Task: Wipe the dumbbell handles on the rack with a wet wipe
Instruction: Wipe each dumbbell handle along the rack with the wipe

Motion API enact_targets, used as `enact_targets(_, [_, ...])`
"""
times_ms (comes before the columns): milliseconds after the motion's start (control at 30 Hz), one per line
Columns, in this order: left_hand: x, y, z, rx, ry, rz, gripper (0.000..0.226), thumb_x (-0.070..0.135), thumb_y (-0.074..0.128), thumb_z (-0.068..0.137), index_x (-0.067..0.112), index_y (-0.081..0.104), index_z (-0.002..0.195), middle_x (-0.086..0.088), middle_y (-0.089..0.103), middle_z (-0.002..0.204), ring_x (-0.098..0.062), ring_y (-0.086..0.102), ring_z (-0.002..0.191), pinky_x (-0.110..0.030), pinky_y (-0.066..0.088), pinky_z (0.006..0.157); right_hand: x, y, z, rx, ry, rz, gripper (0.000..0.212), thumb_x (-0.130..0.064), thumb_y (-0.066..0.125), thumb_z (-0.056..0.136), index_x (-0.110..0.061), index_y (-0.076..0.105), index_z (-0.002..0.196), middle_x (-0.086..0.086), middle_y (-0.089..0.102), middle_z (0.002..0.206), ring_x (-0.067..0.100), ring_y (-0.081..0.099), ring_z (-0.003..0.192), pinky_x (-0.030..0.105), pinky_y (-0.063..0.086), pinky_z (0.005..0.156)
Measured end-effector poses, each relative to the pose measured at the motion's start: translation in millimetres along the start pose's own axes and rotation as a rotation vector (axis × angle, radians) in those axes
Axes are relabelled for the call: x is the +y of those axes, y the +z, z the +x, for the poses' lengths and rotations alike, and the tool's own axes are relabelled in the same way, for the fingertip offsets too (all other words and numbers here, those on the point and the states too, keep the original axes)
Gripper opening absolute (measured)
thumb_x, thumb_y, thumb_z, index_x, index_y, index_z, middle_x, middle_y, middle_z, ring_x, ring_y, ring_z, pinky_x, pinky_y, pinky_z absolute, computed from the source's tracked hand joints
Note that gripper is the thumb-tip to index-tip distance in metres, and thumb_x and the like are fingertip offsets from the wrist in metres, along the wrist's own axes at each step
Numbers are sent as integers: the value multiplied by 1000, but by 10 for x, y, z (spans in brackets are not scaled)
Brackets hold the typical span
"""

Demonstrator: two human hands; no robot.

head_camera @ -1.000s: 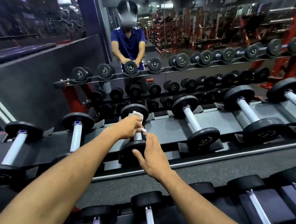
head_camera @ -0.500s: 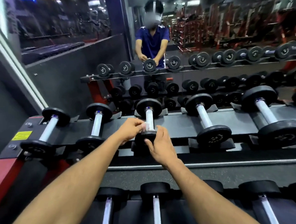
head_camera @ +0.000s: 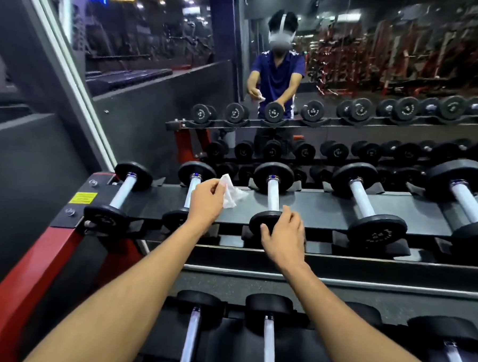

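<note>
Two hands divide the work: the left hand (head_camera: 207, 197) pinches the wet wipe (head_camera: 229, 193) over the rack's (head_camera: 314, 204) second handle (head_camera: 191, 189), while the right hand's (head_camera: 282, 235) loosely curled fingers (head_camera: 265, 228) steady a neighbouring dumbbell (head_camera: 271, 199).

Five dumbbells are counted on the upper shelf of the rack (head_camera: 314, 204): the first dumbbell (head_camera: 119, 195) at the far left, the second dumbbell (head_camera: 188, 194), the third dumbbell (head_camera: 273, 198), the fourth dumbbell (head_camera: 365, 205) and the fifth dumbbell (head_camera: 465, 205), which is cut by the right edge. On the lower shelf, four pale handles are seen; a fifth weight head between them is shown without its handle. Two hands are counted, the left hand (head_camera: 206, 202) and the right hand (head_camera: 283, 235). One wet wipe (head_camera: 231, 194) is seen. One yellow label (head_camera: 82, 198) is seen on the rack's end. Further dumbbells are reflected in the mirror (head_camera: 376, 77), too many and too blurred to be counted.
</note>
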State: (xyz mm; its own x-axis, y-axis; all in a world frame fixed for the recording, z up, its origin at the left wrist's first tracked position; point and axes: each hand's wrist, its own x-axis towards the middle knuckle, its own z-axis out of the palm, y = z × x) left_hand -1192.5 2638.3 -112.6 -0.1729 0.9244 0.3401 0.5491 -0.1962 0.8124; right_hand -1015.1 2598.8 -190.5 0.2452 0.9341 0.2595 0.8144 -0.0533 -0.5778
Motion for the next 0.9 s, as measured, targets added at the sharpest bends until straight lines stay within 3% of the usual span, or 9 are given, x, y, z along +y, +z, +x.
enact_targets(133, [-198,-196,64,42,-38,-106,34,33,47,99,14,61,75,-9,64,73,-25,61,69,-36,53,64,-187,112,-105,86,-29,-111,75,-38,59,91,-6,23,149,22,24,154,39,16,146,50,18,120])
enact_targets(300, [-429,-476,249,53,-44,-207,33,39,46,95,15,58,76,-11,67,79,-32,70,76,-53,58,70,-682,345,-188,187,-237,-110,62,-31,63,86,-8,41,140,18,34,150,33,28,143,48,23,119])
enact_targets(367, [-577,-600,343,54,-8,-205,32,36,47,96,14,59,77,-7,65,75,-20,65,71,-44,55,68,-923,536,-238,121,-232,-24,56,-31,60,90,-11,43,139,15,34,150,29,31,140,43,27,117])
enact_targets(467, [-727,-794,493,-15,81,-183,34,28,48,103,7,59,80,0,56,68,0,45,59,-23,39,59,-1231,782,-313,29,-190,92,52,-34,56,93,-15,42,140,8,33,149,24,34,137,38,31,114])
enact_targets(600, [-929,-1022,744,-97,162,-189,23,23,50,103,17,66,86,7,60,70,3,47,59,-16,37,58,-1565,980,-336,7,-149,140,55,-34,55,96,-12,39,143,7,32,148,23,33,137,35,29,114])
enact_targets(767, [-972,-1049,959,-145,240,-154,22,25,54,101,26,70,86,-3,68,72,-3,50,60,-15,38,59,-1716,1095,-270,-85,-113,123,61,-38,55,97,-9,34,145,6,40,144,22,38,134,34,32,113])
enact_targets(833, [-977,-1002,1045,-201,320,-119,21,19,56,100,22,74,89,4,70,76,-1,54,64,-7,39,62,-1713,1136,-262,-83,-126,98,61,-38,55,96,-8,33,145,6,43,142,22,39,133,34,33,112])
enact_targets(900, [-1031,-952,1095,-354,471,-23,18,10,59,97,9,76,91,0,75,88,1,61,74,-4,40,70,-1692,1143,-282,-77,-141,56,61,-37,54,97,-9,31,146,5,40,144,22,38,134,33,33,113])
